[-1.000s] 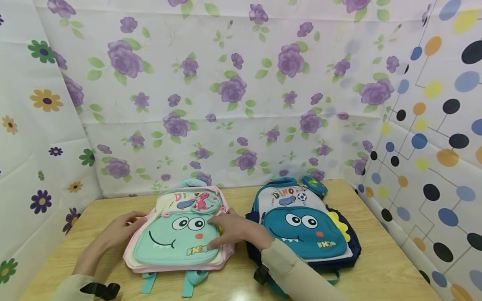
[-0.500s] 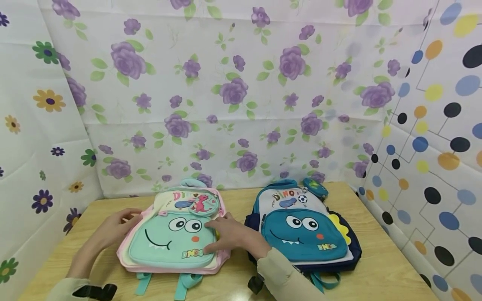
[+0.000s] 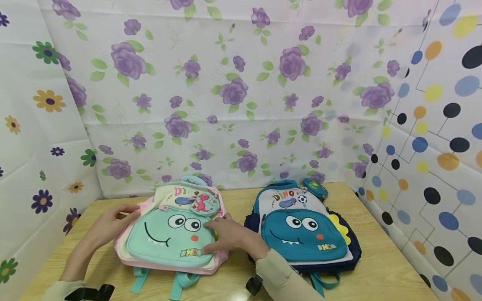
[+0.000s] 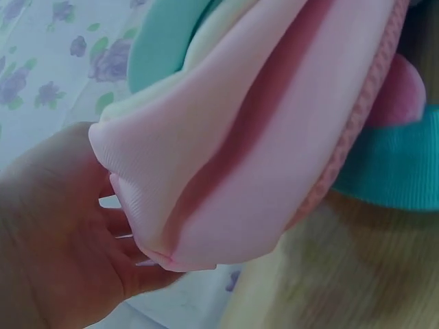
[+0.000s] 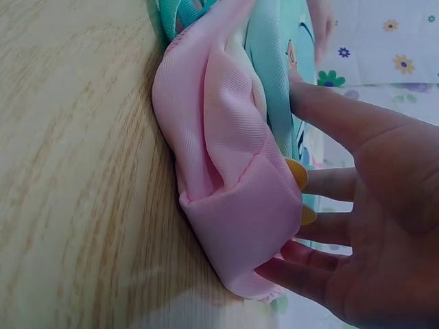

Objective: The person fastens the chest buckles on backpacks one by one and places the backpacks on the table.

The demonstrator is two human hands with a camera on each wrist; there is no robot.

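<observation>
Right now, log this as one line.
left hand: touching pink-and-mint backpack, left side | right hand: touching its right side | blue backpack: on table

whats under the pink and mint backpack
The wooden table is under the pink and mint backpack, and two teal straps stick out from beneath its bottom edge. Anything beneath its middle is covered and cannot be seen.

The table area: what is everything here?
table: one, light wood, foreground
mint backpack: one, pink-edged, table's left
teal backpack: one, navy-edged, table's right
round pouch: one, mint, on mint backpack
small pouch: one, teal, at teal backpack's top corner
straps: several, turquoise, below backpacks
backdrops: three, patterned white, left, behind, right
left hand: one, bare, mint backpack's left edge
right hand: one, bare, mint backpack's right edge
sleeves: two, beige, on forearms
wrist devices: two, black, at sleeves
</observation>
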